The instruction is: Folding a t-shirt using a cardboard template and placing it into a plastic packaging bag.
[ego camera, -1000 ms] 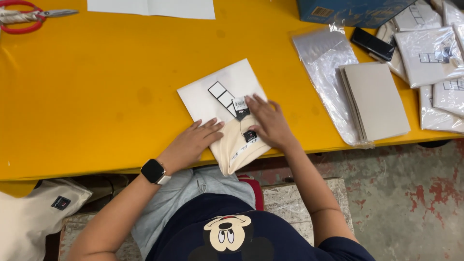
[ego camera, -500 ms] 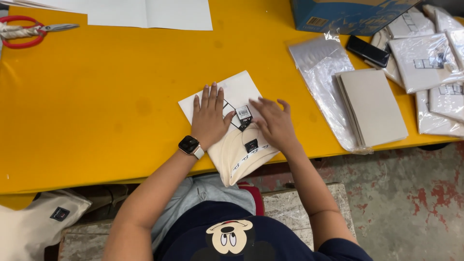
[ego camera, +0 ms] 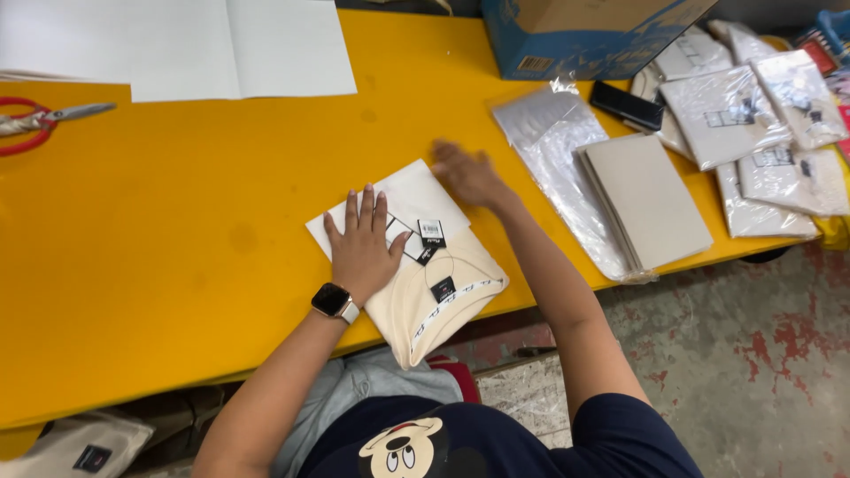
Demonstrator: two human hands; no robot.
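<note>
1. Left hand (ego camera: 361, 248) flat, fingers spread, pressing the folded cream garment (ego camera: 436, 296) at centre frame, over the yellow table (ego camera: 177, 265) edge.
2. Right hand (ego camera: 467, 173) blurred above it, open, gripping nothing.
3. Overhanging lower end could slide off if pressure eases.
4. Hang tags (ego camera: 423, 241) might crease under the palm.
5. Could snag the clear plastic bag (ego camera: 553, 142) at right.

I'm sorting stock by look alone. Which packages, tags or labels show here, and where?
Hang tags: small black and white rectangles on the folded cream garment beside the left hand.
Clear bags: filled, white, far right.
Blue carton: top edge, small white barcode label.
</note>
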